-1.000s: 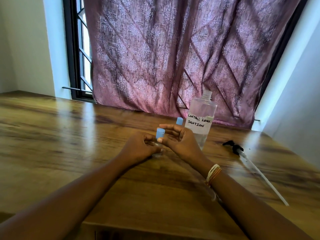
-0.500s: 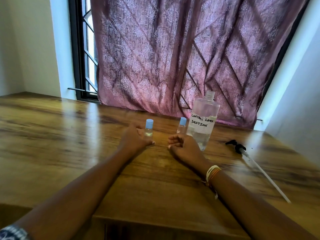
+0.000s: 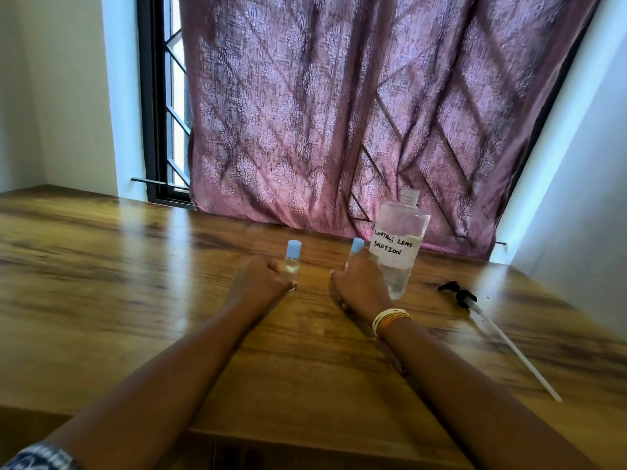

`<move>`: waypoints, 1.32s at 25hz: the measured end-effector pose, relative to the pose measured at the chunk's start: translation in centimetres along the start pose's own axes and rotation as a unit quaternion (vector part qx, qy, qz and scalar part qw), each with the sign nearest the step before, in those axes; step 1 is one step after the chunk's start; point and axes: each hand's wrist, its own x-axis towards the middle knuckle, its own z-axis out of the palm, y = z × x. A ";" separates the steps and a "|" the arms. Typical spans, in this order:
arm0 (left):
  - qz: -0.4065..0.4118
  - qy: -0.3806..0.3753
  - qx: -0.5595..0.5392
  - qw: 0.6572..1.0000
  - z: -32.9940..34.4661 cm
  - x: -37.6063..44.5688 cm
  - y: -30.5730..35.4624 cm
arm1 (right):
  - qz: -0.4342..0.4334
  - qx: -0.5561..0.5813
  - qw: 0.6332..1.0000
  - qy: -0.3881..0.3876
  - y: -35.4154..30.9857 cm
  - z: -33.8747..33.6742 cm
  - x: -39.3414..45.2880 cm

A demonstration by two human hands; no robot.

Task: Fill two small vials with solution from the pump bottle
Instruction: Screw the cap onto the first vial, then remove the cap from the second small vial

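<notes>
Two small clear vials with light-blue caps stand on the wooden table (image 3: 135, 300). My left hand (image 3: 261, 283) rests on the table with thumb and forefinger curled round the base of the left vial (image 3: 292, 262). My right hand (image 3: 359, 283) lies loosely curled in front of the right vial (image 3: 355, 247), hiding its lower part and holding nothing that I can see. Just right of it stands the open bottle (image 3: 398, 245), labelled "contact lens solution", without its pump. The black pump head with its long tube (image 3: 458, 295) lies on the table to the right.
A purple patterned curtain (image 3: 339, 113) hangs right behind the bottle and vials. A barred window (image 3: 166, 113) is at the back left. White walls close in on both sides. The table's near edge (image 3: 305, 435) runs below my forearms.
My hands, together on one vial a second ago, have parted. The left hand carried that capped vial leftward and stood it on the table. The right hand slid forward beside the other vial.
</notes>
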 end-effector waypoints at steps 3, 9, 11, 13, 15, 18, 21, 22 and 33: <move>0.020 -0.005 0.009 1.000 0.1 0.4 -0.2 | 0.057 0.036 0.998 0.011 -0.9 0.6 1.1; 0.026 0.004 0.004 1.000 0.0 1.2 -0.8 | 0.113 0.165 0.980 -0.019 -1.0 0.4 1.1; 0.014 0.014 0.001 1.000 -0.1 1.2 -0.8 | 0.080 0.183 0.979 -0.039 -1.6 -0.6 -0.6; 0.005 0.021 0.004 1.000 -0.1 1.3 -1.0 | 0.038 0.189 0.979 -0.073 -2.3 -1.4 -2.5; 0.006 0.028 0.018 0.999 -0.1 1.2 -0.8 | 0.021 0.198 0.975 -0.102 -2.9 -1.8 -3.9; -0.013 0.015 0.042 0.999 0.0 1.4 -0.8 | -0.014 0.198 0.973 -0.121 -3.1 -1.7 -5.1; -0.018 -0.003 0.047 0.999 -0.1 1.2 -1.1 | -0.042 0.163 0.977 -0.131 -2.8 -1.8 -4.6; 0.000 -0.007 0.020 1.000 0.0 0.9 -0.9 | -0.053 0.143 0.978 -0.145 -2.6 -1.9 -4.4; 0.104 -0.194 -0.172 0.960 0.4 -1.2 1.0 | -0.144 0.033 0.928 -0.341 -2.4 -4.3 -2.9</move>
